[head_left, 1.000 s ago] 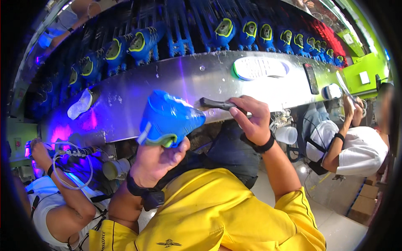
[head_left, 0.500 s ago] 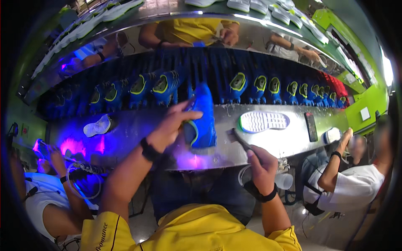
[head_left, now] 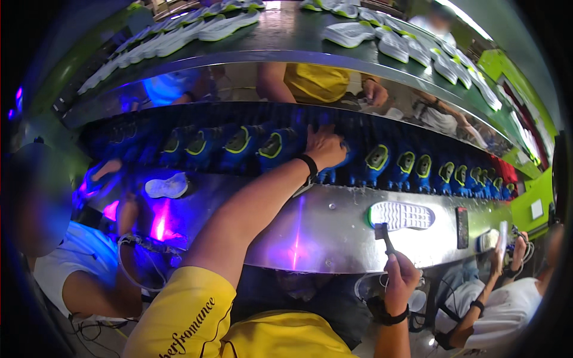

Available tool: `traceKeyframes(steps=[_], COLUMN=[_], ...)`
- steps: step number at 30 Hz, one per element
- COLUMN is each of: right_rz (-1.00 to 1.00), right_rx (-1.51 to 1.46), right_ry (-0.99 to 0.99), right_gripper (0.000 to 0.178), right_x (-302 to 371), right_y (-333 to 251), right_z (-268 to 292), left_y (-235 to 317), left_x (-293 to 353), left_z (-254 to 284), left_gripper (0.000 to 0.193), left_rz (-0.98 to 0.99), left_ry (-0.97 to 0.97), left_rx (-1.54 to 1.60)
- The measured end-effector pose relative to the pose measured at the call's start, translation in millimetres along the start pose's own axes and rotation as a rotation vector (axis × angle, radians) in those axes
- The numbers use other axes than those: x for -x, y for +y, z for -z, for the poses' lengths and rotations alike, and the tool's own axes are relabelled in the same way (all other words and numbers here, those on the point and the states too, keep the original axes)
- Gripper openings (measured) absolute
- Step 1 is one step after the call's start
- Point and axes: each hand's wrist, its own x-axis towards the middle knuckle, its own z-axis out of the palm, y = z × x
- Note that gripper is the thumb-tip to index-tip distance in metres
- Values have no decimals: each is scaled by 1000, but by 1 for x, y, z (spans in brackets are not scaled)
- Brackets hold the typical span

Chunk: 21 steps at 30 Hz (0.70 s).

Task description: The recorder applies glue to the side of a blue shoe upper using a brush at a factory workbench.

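My left hand (head_left: 326, 148) reaches to the dark row at the back of the bench. Its fingers lie over a blue shoe upper (head_left: 341, 160), gripping it from above and hiding most of it. My right hand (head_left: 403, 279) is closed round the handle of a small dark brush (head_left: 390, 243) near the front edge. The brush head stands up by the heel end of a white shoe sole (head_left: 412, 215) with green edging. That sole lies tread up on the metal bench (head_left: 352, 230); I cannot tell whether the brush touches it.
Several blue uppers (head_left: 273, 145) with lime collars line the dark row. A white sole (head_left: 167, 186) lies at left, a dark slim device (head_left: 462, 228) at right. Soles (head_left: 349, 34) fill the green belt (head_left: 286, 39) beyond. People in white sit on both sides; a person's hand (head_left: 498, 253) works at right.
My left hand has carried the blue upper from above the bench to the back row. The right hand with the brush has shifted right, toward the sole. The whole view has shifted too.
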Motion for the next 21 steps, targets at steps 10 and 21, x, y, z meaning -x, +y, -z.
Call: traceKeyframes(steps=[10,21], right_rz=[-35,-40], right_rx=[-42,-18], right_ry=[-45,-162], right_gripper=[25,26], right_x=[12,25], right_y=[-12,-39], right_z=[-15,-36], left_y=[-209,-170], left_x=[55,181], left_z=[120,231], left_gripper=[62,33], left_rz=[422,830], left_ry=[-413,55], left_rx=[-130,1677])
